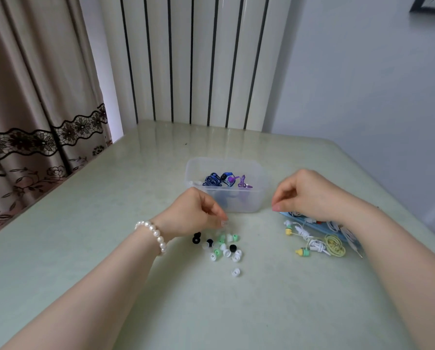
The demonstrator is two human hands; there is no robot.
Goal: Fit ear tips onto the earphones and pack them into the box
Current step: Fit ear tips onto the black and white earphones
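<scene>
Left hand (196, 210) is curled over with the fingertips pinched down on something small and clear, looks like a translucent ear tip (224, 224), though it's honestly too blurry to be sure. There's a pearl bracelet (153, 236) on that wrist. Right hand (304, 193) hovers off the table with thumb and forefinger pressed together; can't tell if there's anything between them, nothing obvious shows.

Just below the left fingertips sits the loose pile of ear tips (224, 248), a mix of white, black and pale green ones, with one white tip (235, 272) lying a bit apart on the near side of the pile.

Under and just below the right hand there's a bunch of earphones (317, 245), yellow and green buds with white and yellowish cable all coiled up, and they rest partly on a blue packet (347, 236) that runs under the right wrist.

Between the two hands, on the far side, is the clear plastic box (251, 200). It's open, and inside are blue and purple earphones (225, 180) already bundled up, lying toward its far wall.

Everything sits on a pale green table (110, 248). Past the far edge there's a white radiator (198, 59), and off beyond the left arm a beige curtain (34, 84) with dark lace trim.
</scene>
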